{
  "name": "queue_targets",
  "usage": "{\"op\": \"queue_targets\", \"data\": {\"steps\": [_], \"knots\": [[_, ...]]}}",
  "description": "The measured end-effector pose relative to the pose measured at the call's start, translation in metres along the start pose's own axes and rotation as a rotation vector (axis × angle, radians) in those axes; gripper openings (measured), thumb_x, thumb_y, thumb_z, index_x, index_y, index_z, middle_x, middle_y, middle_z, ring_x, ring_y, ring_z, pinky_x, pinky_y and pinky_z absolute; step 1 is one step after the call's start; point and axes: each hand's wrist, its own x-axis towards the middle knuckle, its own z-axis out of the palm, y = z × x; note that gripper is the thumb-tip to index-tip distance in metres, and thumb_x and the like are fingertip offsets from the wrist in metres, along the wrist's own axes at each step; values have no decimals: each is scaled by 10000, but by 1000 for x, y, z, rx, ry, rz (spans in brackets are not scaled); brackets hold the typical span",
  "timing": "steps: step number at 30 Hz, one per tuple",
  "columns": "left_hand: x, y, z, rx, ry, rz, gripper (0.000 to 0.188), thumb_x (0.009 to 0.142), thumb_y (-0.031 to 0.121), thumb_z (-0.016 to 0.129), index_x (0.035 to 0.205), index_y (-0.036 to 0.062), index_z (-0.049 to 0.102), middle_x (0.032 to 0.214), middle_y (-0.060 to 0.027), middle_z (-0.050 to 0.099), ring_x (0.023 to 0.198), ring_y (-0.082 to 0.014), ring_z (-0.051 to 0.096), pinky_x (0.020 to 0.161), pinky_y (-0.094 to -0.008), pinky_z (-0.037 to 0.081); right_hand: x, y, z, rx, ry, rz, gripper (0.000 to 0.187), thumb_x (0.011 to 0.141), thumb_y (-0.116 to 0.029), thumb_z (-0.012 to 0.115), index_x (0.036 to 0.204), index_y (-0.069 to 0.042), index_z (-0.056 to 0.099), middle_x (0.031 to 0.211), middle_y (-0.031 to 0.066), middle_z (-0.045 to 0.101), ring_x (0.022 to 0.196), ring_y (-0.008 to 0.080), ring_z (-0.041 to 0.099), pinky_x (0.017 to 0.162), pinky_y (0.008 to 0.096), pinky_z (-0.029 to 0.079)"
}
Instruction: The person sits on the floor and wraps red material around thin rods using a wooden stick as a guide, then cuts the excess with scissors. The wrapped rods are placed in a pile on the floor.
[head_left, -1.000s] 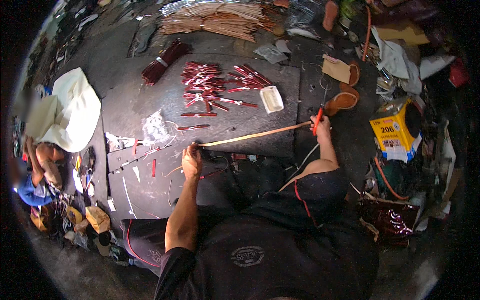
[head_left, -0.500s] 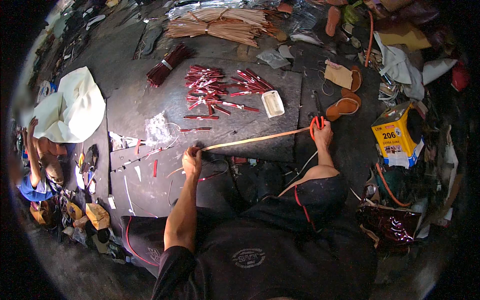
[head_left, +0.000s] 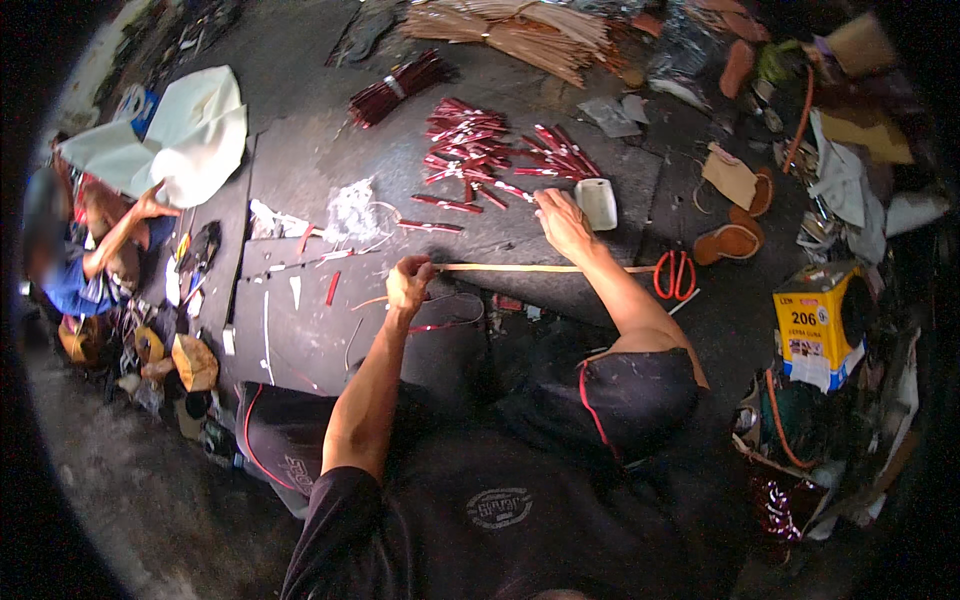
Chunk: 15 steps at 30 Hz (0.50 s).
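Note:
My left hand (head_left: 408, 285) pinches the left end of a narrow tan strip (head_left: 520, 268), which runs right across the dark mat, beneath my right forearm. Its right end lies by red-handled scissors (head_left: 675, 276) resting on the mat. My right hand (head_left: 566, 224) reaches over the mat with its fingers stretched out, the tips at the end of a dark red folded strip (head_left: 512, 190). Just right of those fingers stands a small white dish (head_left: 597, 204). A heap of dark red folded strips (head_left: 466, 140) lies beyond, with a smaller pile (head_left: 560, 155) beside it.
Bundles of tan strips (head_left: 510, 32) and dark red strips (head_left: 400, 88) lie at the back. Brown sandals (head_left: 728, 243) and a yellow box (head_left: 815, 318) are at the right. On the left, another person's hand (head_left: 152, 204) touches a white sheet (head_left: 205, 130).
My right hand has let go of the scissors, now lying on the mat, and moved left to the dark red strips. The tan strip is lowered. The other person's arm reached the white sheet.

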Motion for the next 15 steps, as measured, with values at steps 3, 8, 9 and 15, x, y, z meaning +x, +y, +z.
{"op": "queue_targets", "data": {"steps": [3,8,9,15], "knots": [[-7,9,-4,6,-37,-35,246,903,207,646,1034,0,673,877,-74,720,768,-135,680,572,-274,552,11,7,42,-314,-44,156,230,909,-106,552,1106,2,602,1059,177,586,978,349,579,852,447,474],[-4,-7,-6,23,-46,-40,221,905,185,628,1012,-3,672,863,-94,717,747,-151,668,668,-286,529,5,10,48,-314,-115,132,170,895,-77,497,975,26,606,1020,189,594,992,352,600,865,443,500],[-5,-3,-5,43,-49,-21,217,904,181,625,1006,-5,671,859,-96,716,754,-154,669,683,-291,528,3,11,47,-316,-106,147,169,894,-77,497,971,28,605,1020,191,594,986,354,602,861,447,501],[-8,1,-4,37,-37,-11,218,889,177,632,987,-12,678,862,-105,722,797,-172,681,753,-302,526,2,-30,16,92,298,230,116,910,-77,553,1009,-45,605,968,174,587,922,361,601,773,469,482]]}}
